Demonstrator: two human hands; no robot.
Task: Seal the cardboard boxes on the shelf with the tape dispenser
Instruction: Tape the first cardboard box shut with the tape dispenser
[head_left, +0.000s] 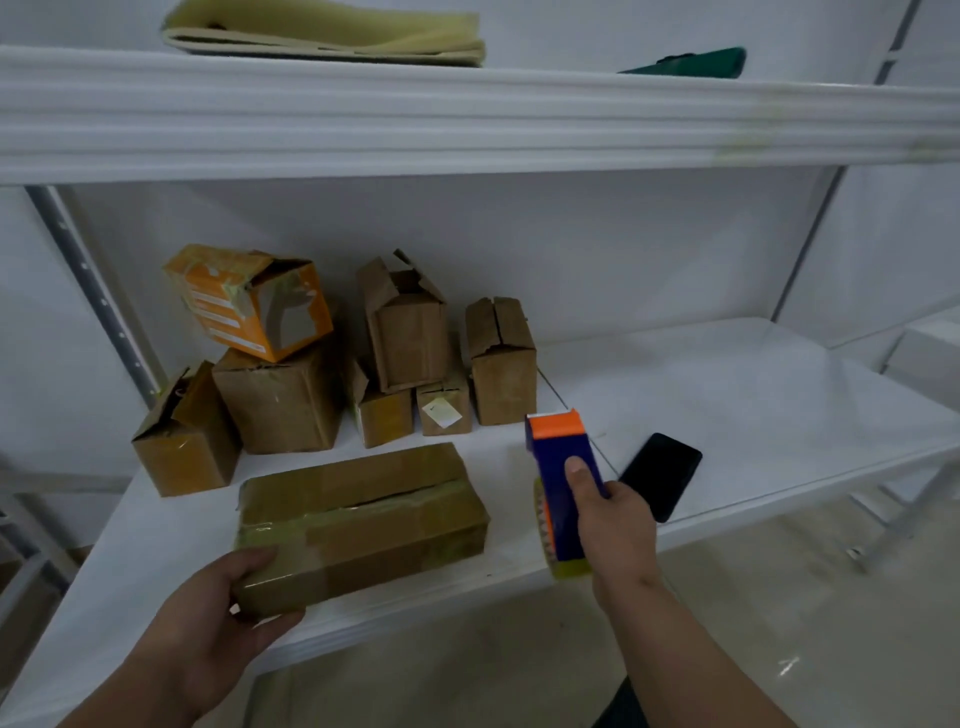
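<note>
Long cardboard box (358, 519) flat at front edge of shelf (753, 415), taped along top seam. Left hand (223, 618) clamped on its near left corner, likely to steady it. Right hand (615, 525) closed around tape dispenser (563, 478), held just right of box, off the shelf surface. Phone (661, 475) near front edge, right of dispenser. Unsealed small boxes (405, 332) stacked toward back left corner. Right half of shelf bare: room to work.

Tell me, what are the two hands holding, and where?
The right hand holds the tape dispenser around its blue body. The left hand grips the near left end of the long cardboard box.
</note>
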